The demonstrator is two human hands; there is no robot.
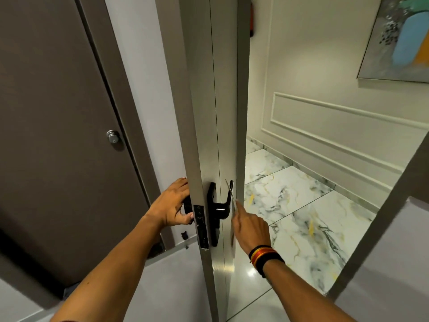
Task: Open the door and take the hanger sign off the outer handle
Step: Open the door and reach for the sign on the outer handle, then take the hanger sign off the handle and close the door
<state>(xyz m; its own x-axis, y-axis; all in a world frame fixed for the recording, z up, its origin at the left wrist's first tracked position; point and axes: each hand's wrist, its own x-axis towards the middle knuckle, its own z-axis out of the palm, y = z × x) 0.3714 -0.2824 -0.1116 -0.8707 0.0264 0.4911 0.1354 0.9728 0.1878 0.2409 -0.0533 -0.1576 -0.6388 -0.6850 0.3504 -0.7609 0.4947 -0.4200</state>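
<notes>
I am looking down at the door [204, 112], which is standing ajar and edge-on to me, its black latch plate [201, 226] facing my way. My left hand [173, 204] is wrapping around the inner handle [187, 203] on the left face of the door, fingers clenched around it. My right hand [251, 225] is reaching along the door's right face, where the black outer handle [222, 209] is sticking out; the hanger sign [232, 219] is hanging from that handle, seen almost edge-on as a thin pale card. My fingers seem to be pinching the sign just below the handle, though the narrow angle is making the contact hard to confirm. A striped wristband [264, 255] is sitting on my right wrist. Beyond the gap, marble floor tiles [301, 205] are showing, with a painting [399, 38] on the far wall. A brown door [58, 135] with a round knob [112, 137] is standing at my left
</notes>
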